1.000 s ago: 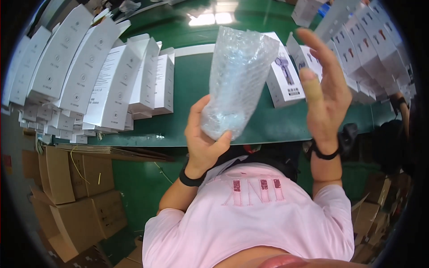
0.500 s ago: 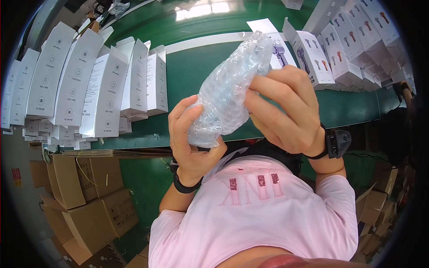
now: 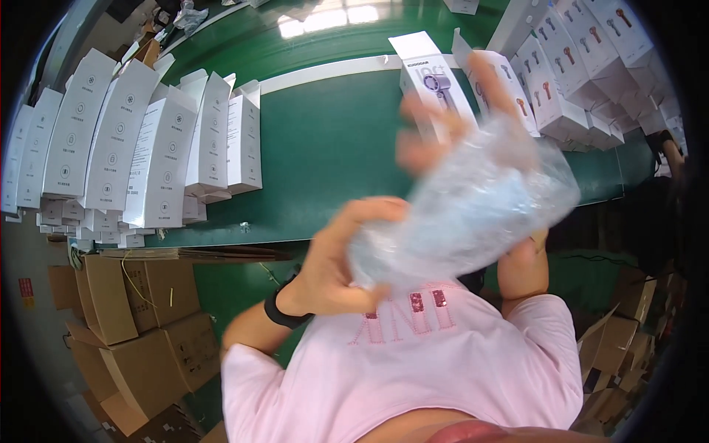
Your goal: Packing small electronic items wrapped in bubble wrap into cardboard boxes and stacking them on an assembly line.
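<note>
A bubble-wrap bag (image 3: 461, 225), blurred by motion, is tilted up to the right in front of my chest. Something pale blue shows dimly inside, and its kind cannot be made out. My left hand (image 3: 329, 255) is closed around the bag's lower left end, fingers on the far side and thumb on the near side. At the bag's upper edge is my right hand (image 3: 454, 131), smeared by motion, with its fingers spread apart; the bag covers its palm. Beyond those fingers stands a white box (image 3: 421, 46) with its top flap up and a purple handheld fan pictured on it.
White boxes (image 3: 159, 162) stand in a row at the left of the green table (image 3: 317, 155), several with raised flaps. More white boxes (image 3: 550, 96) line the right side. Brown cartons (image 3: 148, 347) sit on the floor at lower left, others (image 3: 617, 332) at lower right.
The bag has swung down and to the right, turning flatter. My right hand has gone from pinching its upper side to spread fingers behind its edge. My left hand still grips the lower end.
</note>
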`<control>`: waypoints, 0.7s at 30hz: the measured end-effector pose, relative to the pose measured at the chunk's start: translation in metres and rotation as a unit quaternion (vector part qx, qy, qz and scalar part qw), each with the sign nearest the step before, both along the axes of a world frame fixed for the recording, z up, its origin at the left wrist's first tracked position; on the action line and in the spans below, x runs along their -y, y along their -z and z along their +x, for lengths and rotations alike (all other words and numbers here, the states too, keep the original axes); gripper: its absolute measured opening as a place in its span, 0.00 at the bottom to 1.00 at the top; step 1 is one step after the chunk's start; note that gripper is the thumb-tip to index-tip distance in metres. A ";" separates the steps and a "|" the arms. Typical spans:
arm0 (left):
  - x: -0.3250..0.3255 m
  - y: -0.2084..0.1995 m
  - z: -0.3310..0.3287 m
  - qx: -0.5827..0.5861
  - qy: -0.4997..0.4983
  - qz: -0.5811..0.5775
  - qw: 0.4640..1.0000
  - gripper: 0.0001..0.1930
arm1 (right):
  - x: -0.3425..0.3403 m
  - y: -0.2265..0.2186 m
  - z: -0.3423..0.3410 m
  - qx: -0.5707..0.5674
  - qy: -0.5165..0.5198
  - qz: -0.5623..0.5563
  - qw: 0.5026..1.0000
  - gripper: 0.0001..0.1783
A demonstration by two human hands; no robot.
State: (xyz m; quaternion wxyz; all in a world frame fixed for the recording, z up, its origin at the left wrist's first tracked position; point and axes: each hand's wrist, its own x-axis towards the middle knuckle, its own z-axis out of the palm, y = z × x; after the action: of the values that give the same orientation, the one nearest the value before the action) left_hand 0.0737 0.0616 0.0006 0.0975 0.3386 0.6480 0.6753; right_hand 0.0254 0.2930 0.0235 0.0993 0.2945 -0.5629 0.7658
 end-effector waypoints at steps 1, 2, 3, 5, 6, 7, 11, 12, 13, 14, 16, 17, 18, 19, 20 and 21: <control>-0.012 -0.008 -0.005 -0.002 -0.004 0.004 1.000 0.37 | -0.021 0.010 0.003 -0.057 -0.030 0.056 0.996 0.63; -0.028 -0.015 -0.006 0.112 0.050 0.026 0.992 0.38 | -0.027 0.013 -0.007 -0.037 -0.229 -0.068 0.970 0.45; -0.039 -0.018 -0.013 0.227 0.104 0.050 0.967 0.40 | -0.031 0.016 -0.018 -0.011 -0.413 -0.188 0.891 0.29; -0.041 -0.035 -0.070 0.040 0.064 -0.062 0.995 0.42 | -0.056 0.006 0.002 0.109 -0.224 -0.235 0.939 0.25; -0.041 -0.054 -0.111 -0.101 -0.011 -0.240 0.966 0.45 | -0.074 -0.002 0.008 0.178 -0.126 -0.250 0.943 0.26; -0.043 -0.058 -0.142 -0.117 -0.111 -0.358 0.920 0.45 | -0.089 0.003 0.006 0.226 -0.023 -0.259 0.939 0.24; -0.130 -0.033 -0.208 -0.119 -0.245 -0.601 0.751 0.55 | -0.107 0.012 0.002 0.197 0.124 -0.314 0.921 0.23; -0.152 -0.015 -0.215 -0.148 -0.256 -0.623 0.724 0.54 | -0.109 0.015 0.004 0.192 0.123 -0.310 0.923 0.23; -0.166 -0.002 -0.221 -0.178 -0.266 -0.644 0.694 0.54 | -0.108 0.017 0.007 0.214 0.114 -0.250 0.937 0.24; -0.170 -0.001 -0.221 -0.155 -0.262 -0.648 0.699 0.52 | -0.108 0.016 0.010 0.235 0.105 -0.189 0.948 0.25; -0.154 0.018 -0.238 -0.125 -0.252 -0.636 0.718 0.46 | -0.097 0.004 0.018 0.235 0.109 -0.163 0.952 0.26; -0.141 -0.001 -0.241 -0.111 -0.152 -0.646 0.740 0.44 | -0.099 0.006 0.020 0.214 0.140 -0.145 0.956 0.25; -0.126 -0.024 -0.241 -0.094 -0.051 -0.652 0.751 0.42 | -0.101 0.009 0.022 0.195 0.171 -0.128 0.957 0.25; -0.106 -0.034 -0.245 -0.115 -0.040 -0.643 0.756 0.38 | -0.104 0.010 0.023 0.194 0.172 -0.135 0.956 0.25; -0.089 -0.041 -0.247 -0.132 -0.031 -0.637 0.759 0.35 | -0.105 0.013 0.022 0.207 0.151 -0.134 0.957 0.25; -0.089 -0.047 -0.239 -0.136 -0.025 -0.642 0.754 0.35 | -0.109 0.015 0.023 0.221 0.138 -0.136 0.956 0.25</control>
State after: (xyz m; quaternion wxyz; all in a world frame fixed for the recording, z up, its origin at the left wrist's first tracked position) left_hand -0.1654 0.1503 0.0476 0.1862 0.2679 0.9440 0.0493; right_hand 0.0482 0.4017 0.0083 0.1160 0.0211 -0.4966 0.8599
